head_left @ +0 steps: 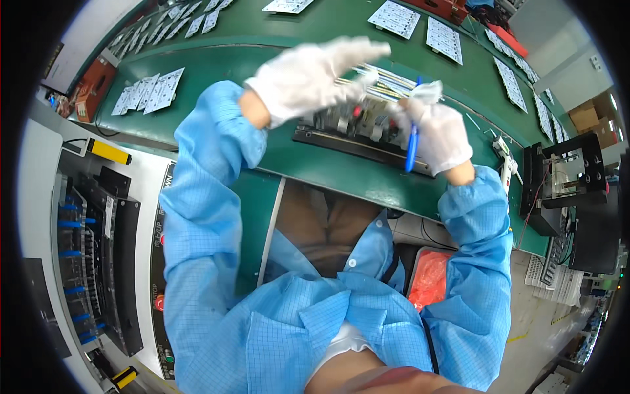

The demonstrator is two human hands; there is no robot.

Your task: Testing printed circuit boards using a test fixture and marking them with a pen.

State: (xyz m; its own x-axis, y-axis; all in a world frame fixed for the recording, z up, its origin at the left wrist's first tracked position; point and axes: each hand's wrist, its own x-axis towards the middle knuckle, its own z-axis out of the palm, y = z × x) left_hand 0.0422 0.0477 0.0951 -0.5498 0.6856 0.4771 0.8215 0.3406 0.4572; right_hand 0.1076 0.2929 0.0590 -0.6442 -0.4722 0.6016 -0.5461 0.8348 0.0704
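My left hand (302, 79), in a white glove, hovers over the left end of a dark jig (354, 146), fingers stretched out and slightly blurred. In my white-gloved right hand (445, 134) is a slim blue pen-like tool (413, 148), slanting down past the fingers. That hand is over the jig's right end. The jig is a long black rail with metal clamps and a red knob, partly covered by both hands. Between the hands, at the jig's far side, lie pale striped strips (387, 82), whose exact kind I cannot make out.
White circuit boards (161, 90) rest on the green bench (230, 65) at the left, with more boards (445, 41) farther back. A black machine (567, 172) stands at the right end. At the left is a white machine (147, 217) with buttons; a red bag (430, 279) lies below.
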